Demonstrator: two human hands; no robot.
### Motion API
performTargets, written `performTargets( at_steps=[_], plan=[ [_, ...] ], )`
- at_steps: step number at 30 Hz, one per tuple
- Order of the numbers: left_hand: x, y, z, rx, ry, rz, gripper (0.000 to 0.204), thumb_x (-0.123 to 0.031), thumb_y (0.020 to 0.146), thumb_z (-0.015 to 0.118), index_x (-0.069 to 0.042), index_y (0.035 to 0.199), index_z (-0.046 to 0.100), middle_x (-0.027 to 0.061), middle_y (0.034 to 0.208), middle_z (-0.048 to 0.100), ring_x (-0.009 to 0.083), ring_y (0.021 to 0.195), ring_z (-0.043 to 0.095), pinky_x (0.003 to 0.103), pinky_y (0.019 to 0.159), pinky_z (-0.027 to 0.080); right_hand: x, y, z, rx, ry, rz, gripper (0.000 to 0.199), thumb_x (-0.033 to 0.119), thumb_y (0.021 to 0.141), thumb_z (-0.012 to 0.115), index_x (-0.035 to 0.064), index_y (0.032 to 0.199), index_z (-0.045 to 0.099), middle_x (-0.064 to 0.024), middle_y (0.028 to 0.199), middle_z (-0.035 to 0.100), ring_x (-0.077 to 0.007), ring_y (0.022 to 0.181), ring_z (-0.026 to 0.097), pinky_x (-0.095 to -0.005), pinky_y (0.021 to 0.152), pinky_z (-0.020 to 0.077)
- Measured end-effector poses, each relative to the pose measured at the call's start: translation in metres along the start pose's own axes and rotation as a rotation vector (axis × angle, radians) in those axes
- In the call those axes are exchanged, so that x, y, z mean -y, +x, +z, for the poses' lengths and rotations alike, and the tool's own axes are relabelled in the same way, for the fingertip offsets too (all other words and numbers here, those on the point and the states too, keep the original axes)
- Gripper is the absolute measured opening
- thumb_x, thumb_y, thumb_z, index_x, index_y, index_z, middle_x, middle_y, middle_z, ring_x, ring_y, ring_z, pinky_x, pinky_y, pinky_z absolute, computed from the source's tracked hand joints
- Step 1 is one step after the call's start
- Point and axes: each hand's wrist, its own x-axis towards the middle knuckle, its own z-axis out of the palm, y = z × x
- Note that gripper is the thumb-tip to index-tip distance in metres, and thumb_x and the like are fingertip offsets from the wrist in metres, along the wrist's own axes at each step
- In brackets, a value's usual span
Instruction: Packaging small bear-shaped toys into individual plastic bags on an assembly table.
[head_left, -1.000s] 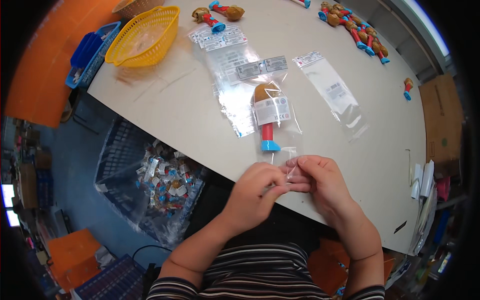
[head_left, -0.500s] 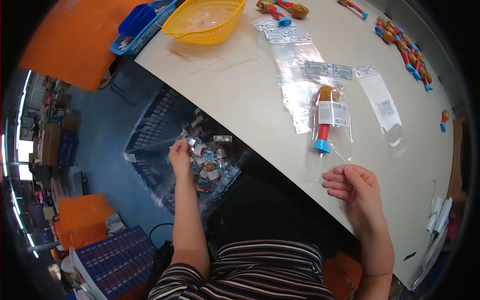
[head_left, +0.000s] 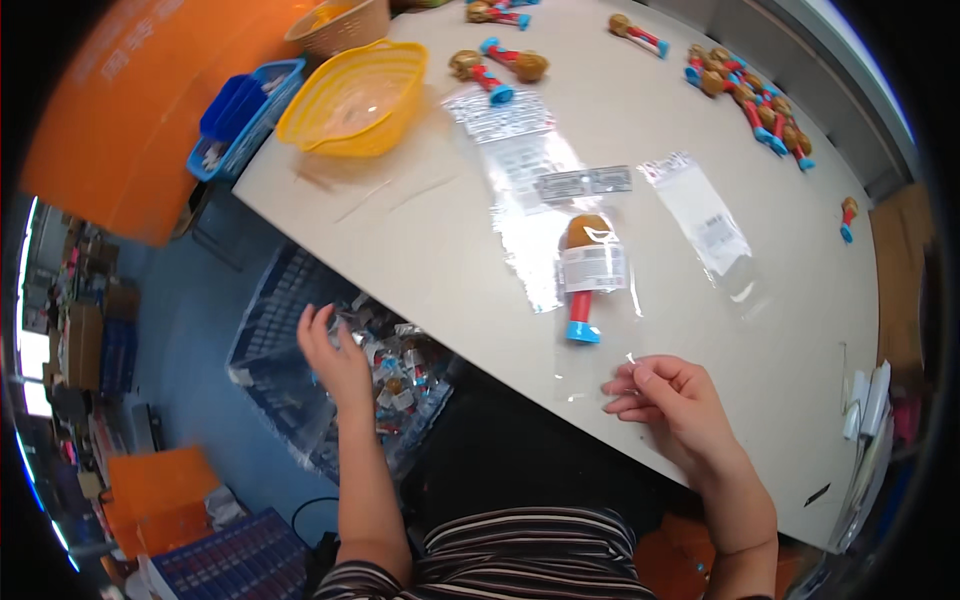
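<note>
On the table lies a clear plastic bag [head_left: 610, 330] holding a toy with a brown rounded head, red stem and blue foot [head_left: 581, 305]; a white printed label wraps it. My right hand [head_left: 680, 405] is at the bag's near end, thumb and fingertips pinched on its clear edge. My left hand [head_left: 338, 358] hangs off the table's left side, above a blue crate [head_left: 268, 345]. Its fingers are spread, holding nothing. Inside the crate are several bagged toys [head_left: 400, 375]. Flat clear bags [head_left: 525, 200] lie stacked beyond the toy, and another empty bag [head_left: 710, 225] lies to its right.
A yellow basket [head_left: 405, 105] stands at the table's far left, beside a tan basket [head_left: 350, 35] and blue trays [head_left: 240, 120]. Loose toys [head_left: 755, 105] are piled at the far right, with a few more [head_left: 500, 70] at the back. A cardboard piece [head_left: 900, 250] edges the right side.
My left hand has opened its fingers above the crate. My right hand has closed on the near edge of the bag. The whole view has shifted, showing more of the table's far side.
</note>
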Motion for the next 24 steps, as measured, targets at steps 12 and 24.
performTargets(
  at_steps=[12, 24],
  plan=[
    [-0.169, -0.002, -0.019, 0.639, -0.731, 0.558, 0.042, 0.007, 0.075, 0.064, -0.001, 0.116, 0.062, 0.0212, 0.128, 0.057, 0.0385, 0.121, 0.056, 0.042, 0.101, 0.046, 0.016, 0.017, -0.005, -0.150, -1.398, -1.241, 0.040, 0.002, 0.072, 0.074, 0.0057, 0.111, 0.067, -0.0097, 0.124, 0.063, -0.0338, 0.116, 0.058, -0.0403, 0.096, 0.0485],
    [-0.195, -0.029, -0.006, 0.334, -0.770, 0.697, 0.048, -0.009, 0.072, 0.077, -0.010, 0.118, 0.064, 0.0140, 0.130, 0.058, 0.0359, 0.117, 0.057, 0.046, 0.095, 0.048, 0.007, 0.021, -0.005, -0.226, -0.871, -1.166, 0.016, -0.001, 0.081, 0.068, 0.0022, 0.097, 0.069, -0.0125, 0.111, 0.069, -0.0351, 0.108, 0.061, -0.0392, 0.088, 0.0515]
  ],
)
